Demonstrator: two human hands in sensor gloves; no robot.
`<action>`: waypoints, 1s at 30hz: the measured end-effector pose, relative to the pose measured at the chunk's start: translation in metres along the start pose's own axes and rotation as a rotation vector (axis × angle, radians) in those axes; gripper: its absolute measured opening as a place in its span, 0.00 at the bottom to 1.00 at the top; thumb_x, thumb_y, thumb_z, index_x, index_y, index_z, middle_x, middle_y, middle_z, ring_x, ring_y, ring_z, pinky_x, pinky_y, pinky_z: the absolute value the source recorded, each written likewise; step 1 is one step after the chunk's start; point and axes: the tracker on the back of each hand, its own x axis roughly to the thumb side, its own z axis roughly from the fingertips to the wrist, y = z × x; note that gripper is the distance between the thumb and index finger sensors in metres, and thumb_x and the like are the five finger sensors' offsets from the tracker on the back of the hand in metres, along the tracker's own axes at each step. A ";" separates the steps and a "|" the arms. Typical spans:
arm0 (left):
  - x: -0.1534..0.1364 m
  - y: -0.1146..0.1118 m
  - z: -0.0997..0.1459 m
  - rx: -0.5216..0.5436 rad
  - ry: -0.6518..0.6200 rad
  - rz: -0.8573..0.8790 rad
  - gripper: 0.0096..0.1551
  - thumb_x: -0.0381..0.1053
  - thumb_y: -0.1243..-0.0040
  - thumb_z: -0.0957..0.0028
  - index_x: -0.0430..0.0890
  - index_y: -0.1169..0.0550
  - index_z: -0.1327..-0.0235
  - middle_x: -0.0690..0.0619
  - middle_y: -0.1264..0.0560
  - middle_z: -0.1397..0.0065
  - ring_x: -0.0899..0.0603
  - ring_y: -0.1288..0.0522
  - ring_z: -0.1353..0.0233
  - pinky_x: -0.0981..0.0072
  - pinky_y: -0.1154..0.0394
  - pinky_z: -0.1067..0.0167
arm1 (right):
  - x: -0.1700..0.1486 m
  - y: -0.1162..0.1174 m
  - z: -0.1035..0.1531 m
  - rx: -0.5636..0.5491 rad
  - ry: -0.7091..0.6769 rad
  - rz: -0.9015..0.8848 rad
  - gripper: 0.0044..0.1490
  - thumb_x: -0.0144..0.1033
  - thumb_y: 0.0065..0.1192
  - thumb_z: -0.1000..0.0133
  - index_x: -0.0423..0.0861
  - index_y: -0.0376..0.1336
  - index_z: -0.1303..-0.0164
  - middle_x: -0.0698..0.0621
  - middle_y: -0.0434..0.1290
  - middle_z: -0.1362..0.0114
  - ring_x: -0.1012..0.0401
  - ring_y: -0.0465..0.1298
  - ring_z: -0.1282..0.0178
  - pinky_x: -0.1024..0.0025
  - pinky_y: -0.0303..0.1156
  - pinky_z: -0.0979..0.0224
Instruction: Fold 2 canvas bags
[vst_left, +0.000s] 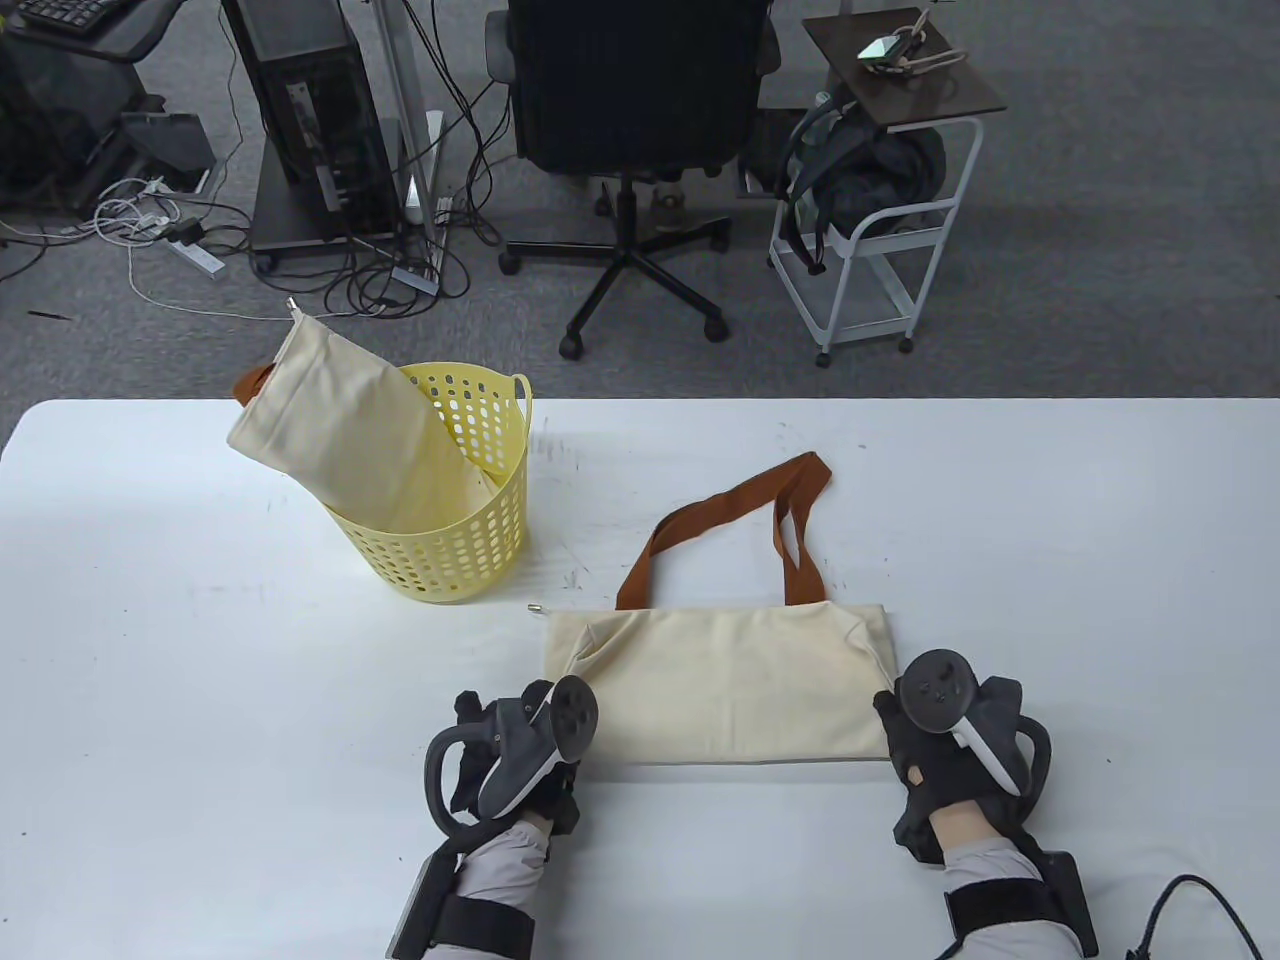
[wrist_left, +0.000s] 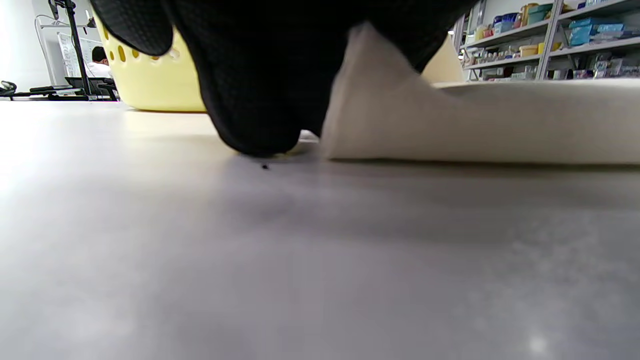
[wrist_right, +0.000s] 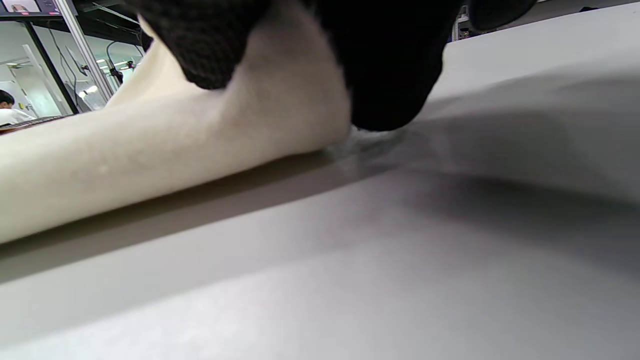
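White tabletop fills the near view, with a grey carpeted office behind it. On it, near the front edge, a cream canvas bag lies folded once, its brown handles trailing away toward the far side. Each near corner is gripped — the left hand at the left corner, the right hand at the right, fingers pinched on the doubled cloth, as the wrist views show, though how deep the thumbs reach cannot be told. A second bag is slumped in a yellow basket to the left, well apart. For a clean next fold, both corners should be lifted together and kept level — edges matched, cloth held taut — and the handles tucked inside before the crease is pressed flat.
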 end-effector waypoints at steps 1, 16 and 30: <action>0.001 0.000 0.000 -0.006 0.003 -0.010 0.26 0.50 0.36 0.38 0.29 0.15 0.44 0.53 0.11 0.66 0.42 0.15 0.52 0.30 0.37 0.32 | 0.000 0.000 -0.001 -0.005 0.009 0.006 0.29 0.47 0.60 0.43 0.36 0.71 0.45 0.48 0.79 0.63 0.53 0.76 0.45 0.34 0.53 0.23; 0.010 0.001 0.003 0.033 -0.014 -0.259 0.46 0.60 0.29 0.44 0.39 0.31 0.19 0.46 0.19 0.35 0.33 0.28 0.27 0.24 0.43 0.30 | 0.007 0.006 0.002 -0.106 0.091 0.204 0.36 0.55 0.69 0.49 0.40 0.69 0.43 0.46 0.77 0.58 0.51 0.72 0.39 0.35 0.53 0.24; 0.022 -0.010 -0.001 -0.325 -0.369 -0.005 0.38 0.54 0.40 0.38 0.69 0.44 0.18 0.53 0.61 0.09 0.42 0.71 0.14 0.28 0.65 0.23 | 0.085 0.033 0.027 0.198 -0.456 0.164 0.40 0.53 0.49 0.43 0.66 0.43 0.19 0.49 0.32 0.14 0.41 0.25 0.19 0.26 0.23 0.31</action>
